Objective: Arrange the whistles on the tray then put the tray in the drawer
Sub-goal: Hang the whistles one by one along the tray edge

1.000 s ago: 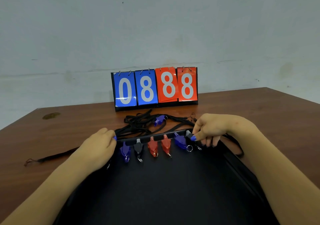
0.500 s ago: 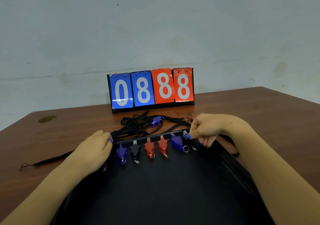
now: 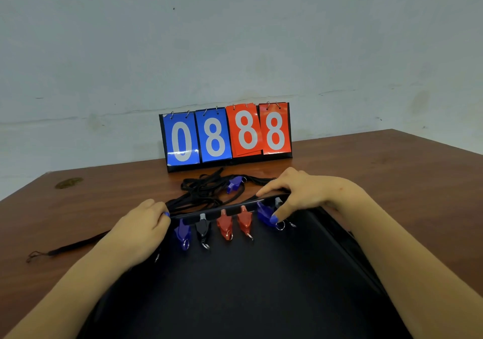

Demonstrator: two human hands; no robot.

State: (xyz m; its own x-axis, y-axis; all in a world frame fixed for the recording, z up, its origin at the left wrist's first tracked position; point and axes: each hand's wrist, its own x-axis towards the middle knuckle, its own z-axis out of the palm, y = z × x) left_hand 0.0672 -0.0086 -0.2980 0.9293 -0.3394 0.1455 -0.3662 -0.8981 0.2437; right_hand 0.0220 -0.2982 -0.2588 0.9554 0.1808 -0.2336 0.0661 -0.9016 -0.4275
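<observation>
Since half a second ago my right hand has uncurled: its fingers now spread over the tray's far rim, thumb reaching down beside the blue whistle. My left hand still grips the far-left corner. Six whistles line the far rim at mid-frame; another blue one lies among the black cords beyond. Bare table shows right.

Left hand curls at the tray's far-left corner; right hand spreads over its far-right rim.
</observation>
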